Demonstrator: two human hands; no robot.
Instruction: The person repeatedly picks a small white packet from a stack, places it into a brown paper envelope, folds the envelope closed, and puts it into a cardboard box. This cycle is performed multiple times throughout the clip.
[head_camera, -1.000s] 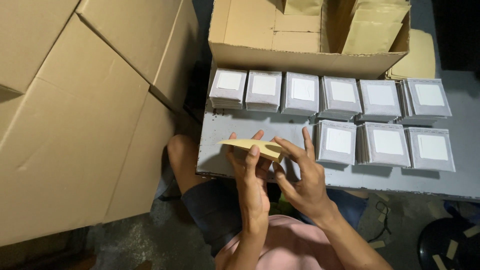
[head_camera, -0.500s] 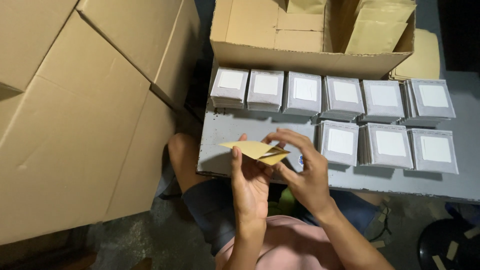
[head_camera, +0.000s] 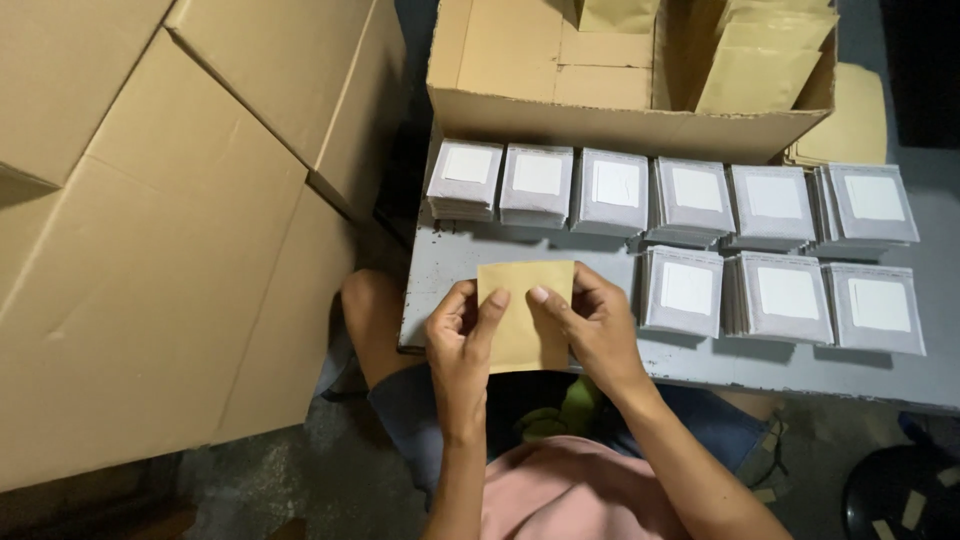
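- The small tan paper envelope (head_camera: 525, 312) is held flat, face up, just in front of the near edge of the grey surface (head_camera: 520, 252), its upper part over that edge.
- The left hand (head_camera: 462, 345) has its grip closed on the envelope's left edge, thumb laid across the face, fingers curled behind.
- The right hand (head_camera: 592, 328) has its grip closed on the envelope's right edge, thumb pressed on the face close to the left thumb.
- Both thumbs meet near the upper middle of the envelope; both forearms run down from it toward the person's pink shirt (head_camera: 570, 500).
- The surface is a grey, scuffed top; beyond the envelope, on it, lie stacks of grey pouches with white labels (head_camera: 690, 200), a back row of six and a nearer row of three to the envelope's right.
- The nearest stack (head_camera: 683, 290) lies just beside the right hand, apart from the envelope.
- Behind the stacks, farthest from the envelope, stands an open cardboard box (head_camera: 610, 125) holding upright tan paper bags (head_camera: 760, 70).
- More flat tan envelopes (head_camera: 850, 115) lie to the right of that box.
- Left of the envelope, large closed cardboard cartons (head_camera: 150, 230) fill the room's side, over a dark concrete floor (head_camera: 330, 470).
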